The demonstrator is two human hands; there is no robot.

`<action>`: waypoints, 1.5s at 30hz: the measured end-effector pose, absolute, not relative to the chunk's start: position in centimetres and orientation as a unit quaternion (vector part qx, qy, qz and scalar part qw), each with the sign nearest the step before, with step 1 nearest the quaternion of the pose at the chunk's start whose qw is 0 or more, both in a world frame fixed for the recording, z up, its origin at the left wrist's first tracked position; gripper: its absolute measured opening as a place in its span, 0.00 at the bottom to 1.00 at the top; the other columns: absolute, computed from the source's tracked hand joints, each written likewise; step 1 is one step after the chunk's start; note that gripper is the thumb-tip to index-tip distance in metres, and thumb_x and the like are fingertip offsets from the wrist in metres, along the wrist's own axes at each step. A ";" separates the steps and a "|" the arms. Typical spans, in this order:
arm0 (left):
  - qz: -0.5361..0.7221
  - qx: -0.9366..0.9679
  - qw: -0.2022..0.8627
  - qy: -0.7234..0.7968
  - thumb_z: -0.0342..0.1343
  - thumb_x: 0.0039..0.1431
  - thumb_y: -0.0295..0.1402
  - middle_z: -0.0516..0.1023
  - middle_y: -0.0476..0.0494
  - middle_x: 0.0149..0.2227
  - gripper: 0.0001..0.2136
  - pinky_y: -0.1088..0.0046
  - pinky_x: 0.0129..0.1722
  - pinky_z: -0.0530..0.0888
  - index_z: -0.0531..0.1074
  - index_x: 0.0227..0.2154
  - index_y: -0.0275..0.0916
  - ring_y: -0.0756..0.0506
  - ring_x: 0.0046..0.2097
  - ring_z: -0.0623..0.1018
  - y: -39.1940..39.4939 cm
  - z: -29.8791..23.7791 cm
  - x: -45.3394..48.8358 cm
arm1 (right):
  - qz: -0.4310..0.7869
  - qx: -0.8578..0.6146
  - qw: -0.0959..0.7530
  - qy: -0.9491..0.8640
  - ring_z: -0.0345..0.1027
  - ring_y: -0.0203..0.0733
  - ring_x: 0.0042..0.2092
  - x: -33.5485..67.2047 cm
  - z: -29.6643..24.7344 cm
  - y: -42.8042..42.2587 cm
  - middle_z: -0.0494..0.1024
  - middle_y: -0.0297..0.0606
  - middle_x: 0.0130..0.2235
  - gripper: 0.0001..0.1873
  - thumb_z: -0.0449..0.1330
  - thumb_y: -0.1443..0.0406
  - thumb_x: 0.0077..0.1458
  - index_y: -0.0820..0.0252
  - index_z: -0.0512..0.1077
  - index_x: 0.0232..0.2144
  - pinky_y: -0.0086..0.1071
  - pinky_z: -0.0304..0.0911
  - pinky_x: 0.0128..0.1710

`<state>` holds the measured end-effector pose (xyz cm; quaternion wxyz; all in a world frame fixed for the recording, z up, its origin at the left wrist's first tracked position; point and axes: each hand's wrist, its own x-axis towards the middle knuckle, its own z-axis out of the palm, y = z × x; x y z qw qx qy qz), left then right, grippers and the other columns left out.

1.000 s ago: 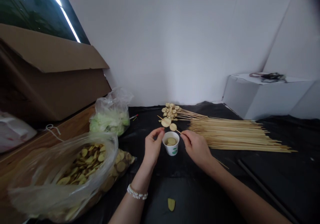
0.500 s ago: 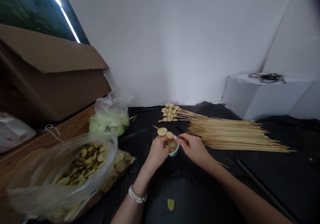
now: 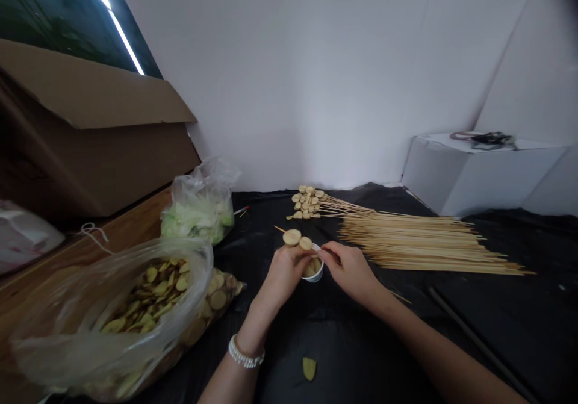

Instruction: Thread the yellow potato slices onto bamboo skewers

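My left hand, with a beaded bracelet at the wrist, pinches at the potato slices threaded near the pointed tip of a bamboo skewer. My right hand is closed on that skewer, whose far end shows beyond the right forearm. Just below the fingers stands a small white cup with potato slices in it, partly covered by the left hand. Behind the hands lie several finished potato skewers with their slices bunched together. A single potato slice rests on the black cover nearer to me.
To the right spreads a pile of bare bamboo skewers. An open plastic bag of potato slices sits at the left, a bag of pale green vegetable behind it. A cardboard box and a white box flank the black-covered table.
Both hands stay nearly in place over the cup. The left fingers have shifted slightly up along the skewer, and fewer slices show between the hands above the cup.
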<state>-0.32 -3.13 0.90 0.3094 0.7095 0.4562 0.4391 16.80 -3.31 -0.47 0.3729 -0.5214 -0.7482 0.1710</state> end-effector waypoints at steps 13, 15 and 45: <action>0.639 0.431 0.460 0.441 0.61 0.50 0.36 0.78 0.45 0.29 0.09 0.77 0.29 0.71 0.74 0.32 0.36 0.49 0.29 0.76 -1.6 0.8 -0.9 | 0.121 -0.524 0.420 -0.731 0.70 0.39 0.31 17.5 0.1 -3.3 0.78 0.36 0.30 0.15 0.49 0.59 0.60 0.56 0.75 0.34 0.29 0.58 0.32; 0.651 0.357 0.528 0.413 0.63 0.49 0.34 0.78 0.45 0.29 0.09 0.78 0.28 0.72 0.73 0.31 0.36 0.51 0.28 0.76 -1.6 1.1 -1.0 | 0.117 -0.509 0.420 -0.742 0.70 0.39 0.33 17.5 0.1 -3.3 0.79 0.36 0.32 0.15 0.49 0.60 0.60 0.55 0.75 0.35 0.29 0.58 0.34; 0.681 0.175 0.639 0.313 0.52 0.59 0.22 0.77 0.44 0.32 0.08 0.84 0.22 0.71 0.74 0.38 0.34 0.55 0.26 0.74 -0.1 1.3 -3.8 | 0.064 -0.501 0.327 -0.799 0.69 0.37 0.36 17.5 0.3 -3.8 0.77 0.33 0.34 0.13 0.49 0.63 0.61 0.54 0.74 0.35 0.29 0.55 0.35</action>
